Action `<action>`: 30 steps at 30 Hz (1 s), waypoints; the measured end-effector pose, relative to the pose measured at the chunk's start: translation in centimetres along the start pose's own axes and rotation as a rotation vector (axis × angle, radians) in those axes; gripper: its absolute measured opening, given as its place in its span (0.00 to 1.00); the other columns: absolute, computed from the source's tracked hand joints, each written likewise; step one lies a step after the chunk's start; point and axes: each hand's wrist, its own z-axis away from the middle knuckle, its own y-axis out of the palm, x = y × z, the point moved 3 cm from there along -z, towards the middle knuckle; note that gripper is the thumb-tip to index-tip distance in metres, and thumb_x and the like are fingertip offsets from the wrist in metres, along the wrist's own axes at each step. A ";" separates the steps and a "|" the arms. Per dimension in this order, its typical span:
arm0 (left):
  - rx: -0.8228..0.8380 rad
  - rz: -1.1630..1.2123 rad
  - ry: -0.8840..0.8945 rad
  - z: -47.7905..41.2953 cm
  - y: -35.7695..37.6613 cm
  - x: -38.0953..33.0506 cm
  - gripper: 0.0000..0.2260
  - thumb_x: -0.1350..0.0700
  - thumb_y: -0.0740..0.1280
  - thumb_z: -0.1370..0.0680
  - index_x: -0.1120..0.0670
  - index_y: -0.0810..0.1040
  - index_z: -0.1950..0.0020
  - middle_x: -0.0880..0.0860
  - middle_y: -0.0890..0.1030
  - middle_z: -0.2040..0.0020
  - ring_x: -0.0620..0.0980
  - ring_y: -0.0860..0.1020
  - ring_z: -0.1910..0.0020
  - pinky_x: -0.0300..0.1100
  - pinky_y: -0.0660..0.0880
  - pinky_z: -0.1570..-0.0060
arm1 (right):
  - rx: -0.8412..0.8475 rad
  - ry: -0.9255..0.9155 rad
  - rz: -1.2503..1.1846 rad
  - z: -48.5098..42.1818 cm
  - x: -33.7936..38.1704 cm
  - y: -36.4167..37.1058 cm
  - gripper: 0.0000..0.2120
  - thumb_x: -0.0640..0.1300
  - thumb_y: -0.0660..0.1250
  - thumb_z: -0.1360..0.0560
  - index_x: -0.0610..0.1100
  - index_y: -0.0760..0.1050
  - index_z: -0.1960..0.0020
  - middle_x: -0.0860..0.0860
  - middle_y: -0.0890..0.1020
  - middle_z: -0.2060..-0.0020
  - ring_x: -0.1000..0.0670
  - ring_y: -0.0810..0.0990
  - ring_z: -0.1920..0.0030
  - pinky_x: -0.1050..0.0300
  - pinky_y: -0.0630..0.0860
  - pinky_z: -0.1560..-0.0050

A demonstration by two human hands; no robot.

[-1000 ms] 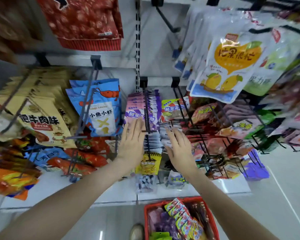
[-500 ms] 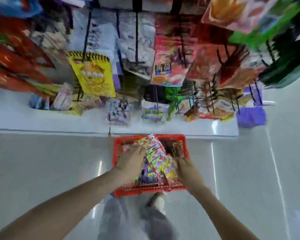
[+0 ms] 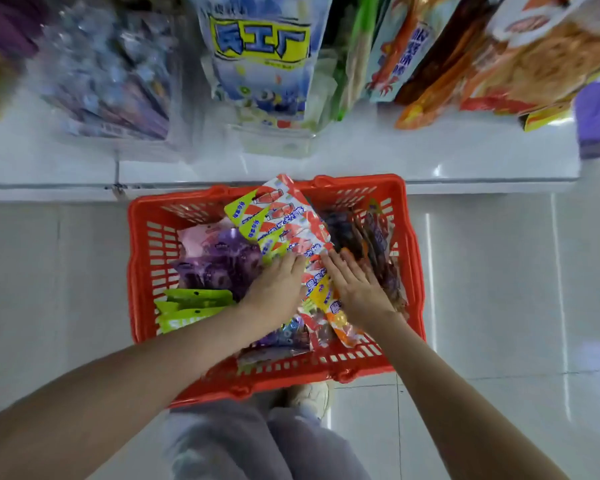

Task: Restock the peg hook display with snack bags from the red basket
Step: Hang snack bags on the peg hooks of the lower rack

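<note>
The red basket (image 3: 142,258) stands on the floor against the shelf base, full of snack bags. A row of red, white and yellow-green bags (image 3: 278,216) runs diagonally through its middle. My left hand (image 3: 278,287) lies against the left side of that row, its fingertips at the bags' edge. Against the right side presses my right hand (image 3: 355,285), fingers straight. Purple bags (image 3: 219,261) and lime-green bags (image 3: 194,306) fill the basket's left half, and dark bags (image 3: 371,244) the right. Hanging display bags (image 3: 260,57) show along the top, blurred.
The white shelf base (image 3: 361,164) runs across just beyond the basket. A purple pack (image 3: 598,119) sits at its right end. Pale floor tiles (image 3: 499,289) lie on both sides of the basket. My legs and a shoe (image 3: 309,400) are right behind it.
My hands have left the peg hooks and dropped into the basket while my view swung down. Since half a second ago both hands have closed in on the middle row of bags.
</note>
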 end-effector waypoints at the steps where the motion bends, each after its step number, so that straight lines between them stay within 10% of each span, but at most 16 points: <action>1: -0.034 0.070 -0.041 -0.8 0.5 -0.4 0.25 0.52 0.61 0.19 0.62 0.58 0.26 0.59 0.65 0.30 0.57 0.64 0.31 0.46 0.62 0.33 | -0.017 0.001 0.055 -0.6 -0.1 0.4 0.41 0.39 0.58 0.22 0.48 0.28 0.26 0.52 0.44 0.23 0.49 0.40 0.24 0.48 0.39 0.26; 4: 0.001 0.228 -0.193 -2.1 1.0 -1.4 0.18 0.58 0.64 0.20 0.64 0.66 0.34 0.60 0.75 0.42 0.57 0.75 0.43 0.43 0.70 0.53 | -0.035 -0.016 0.206 -1.2 -1.0 0.5 0.34 0.46 0.63 0.24 0.44 0.49 0.24 0.49 0.65 0.31 0.46 0.57 0.27 0.46 0.41 0.26; 9: 0.167 0.344 -0.149 -0.2 -1.4 -2.6 0.07 0.58 0.63 0.20 0.60 0.72 0.55 0.56 0.72 0.63 0.55 0.74 0.64 0.44 0.64 0.69 | -0.130 -0.177 0.202 3.1 -1.1 -3.2 0.09 0.45 0.71 0.30 0.45 0.80 0.50 0.51 0.82 0.54 0.48 0.78 0.45 0.47 0.62 0.30; 13: 0.152 0.565 -0.186 4.8 -8.2 -3.4 0.16 0.58 0.63 0.20 0.58 0.71 0.32 0.53 0.75 0.67 0.38 0.73 0.78 0.32 0.59 0.82 | -0.049 -0.047 -0.152 7.4 -0.4 -9.3 0.17 0.45 0.63 0.22 0.41 0.70 0.35 0.45 0.78 0.42 0.45 0.73 0.38 0.54 0.63 0.37; 20: -0.030 0.472 -0.151 15.4 -27.2 -6.0 0.19 0.57 0.63 0.21 0.53 0.68 0.30 0.58 0.78 0.56 0.54 0.77 0.56 0.50 0.75 0.53 | 0.000 -0.096 -0.421 16.4 3.8 -28.4 0.13 0.42 0.64 0.22 0.37 0.72 0.41 0.40 0.79 0.45 0.40 0.76 0.44 0.53 0.67 0.47; 23: -0.112 0.377 -0.040 21.0 -36.2 -8.8 0.31 0.60 0.60 0.21 0.34 0.53 0.25 0.58 0.78 0.65 0.56 0.76 0.65 0.43 0.71 0.62 | -0.026 -0.164 -0.408 20.7 6.6 -37.4 0.09 0.42 0.67 0.24 0.38 0.75 0.46 0.41 0.81 0.50 0.42 0.78 0.46 0.56 0.67 0.52; 30: -0.147 0.424 -0.073 31.9 -51.9 -14.2 0.12 0.53 0.58 0.19 0.48 0.81 0.44 0.49 0.83 0.49 0.51 0.80 0.53 0.42 0.71 0.58 | -0.178 -0.275 -0.352 30.3 13.5 -54.5 0.16 0.51 0.68 0.26 0.48 0.76 0.40 0.50 0.81 0.59 0.45 0.78 0.52 0.55 0.68 0.62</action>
